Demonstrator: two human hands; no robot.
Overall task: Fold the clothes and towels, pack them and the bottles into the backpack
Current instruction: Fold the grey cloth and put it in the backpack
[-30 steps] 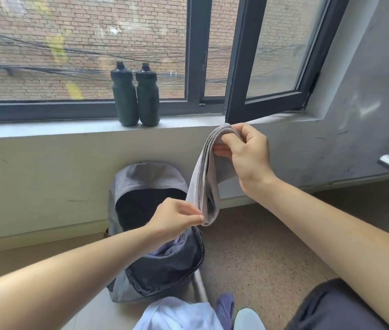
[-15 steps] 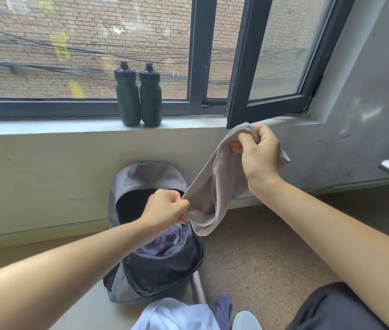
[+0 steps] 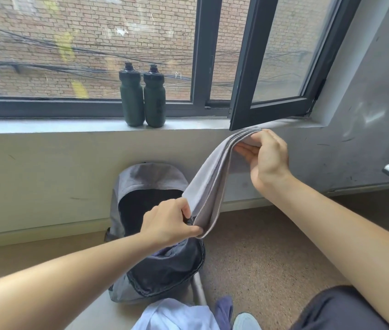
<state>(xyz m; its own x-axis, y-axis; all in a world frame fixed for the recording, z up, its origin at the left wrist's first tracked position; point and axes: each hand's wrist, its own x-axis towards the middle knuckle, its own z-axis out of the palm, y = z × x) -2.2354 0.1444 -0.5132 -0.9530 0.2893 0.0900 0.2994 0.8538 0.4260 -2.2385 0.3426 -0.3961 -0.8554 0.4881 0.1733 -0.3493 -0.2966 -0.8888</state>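
Thumb and curled fingers of the left grip [image 3: 171, 222] pinch the lower end of a grey towel [image 3: 209, 186], closed tight on its edge. The right grip [image 3: 268, 158], higher and to the right, holds the towel's upper end, with the thumb on top and the fingers underneath the layered fold. Between the two grips the towel runs as a slanted, folded band, clear of the speckled brown floor [image 3: 260, 258]. Directly below and behind the left grip the grey backpack [image 3: 150, 177] stands against the wall [image 3: 46, 175]. Its main compartment is unzipped and its dark front panel has flopped forward. A purple cloth [image 3: 165, 252] shows inside, just under the left grip. Nearer the person than that grip, a white garment [image 3: 177, 315] lies at the bottom edge of view. Above the left grip and left of the right one, two dark green bottles [image 3: 131, 98] stand upright and touching on the windowsill [image 3: 46, 126]. An open window sash [image 3: 272, 67] ends just above the right grip.
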